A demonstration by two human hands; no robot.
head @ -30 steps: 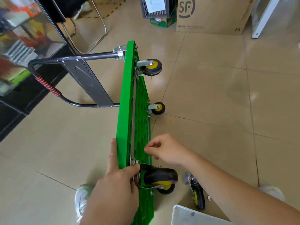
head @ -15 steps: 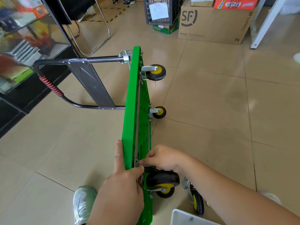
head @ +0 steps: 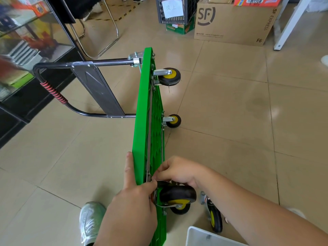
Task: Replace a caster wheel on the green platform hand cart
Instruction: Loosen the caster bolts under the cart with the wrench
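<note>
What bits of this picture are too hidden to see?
Head view:
- What the right hand pinches by the wheel: hidden under its own fingers.
- Where the wheel joins the cart: covered by the left hand, which holds the cart.
- White thing: cut off by the bottom edge.
- Paper's writing: too small.

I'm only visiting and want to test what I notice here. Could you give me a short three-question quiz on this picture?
1. True or false: the green cart stands tipped up on its side edge.
2. What is the right hand working at? A) the push handle B) the caster at the cart's near upper corner C) the cardboard box
3. Where does the loose caster lie?
Key: 1 true; 2 B; 3 on the floor, just right of the cart's near end.
</note>
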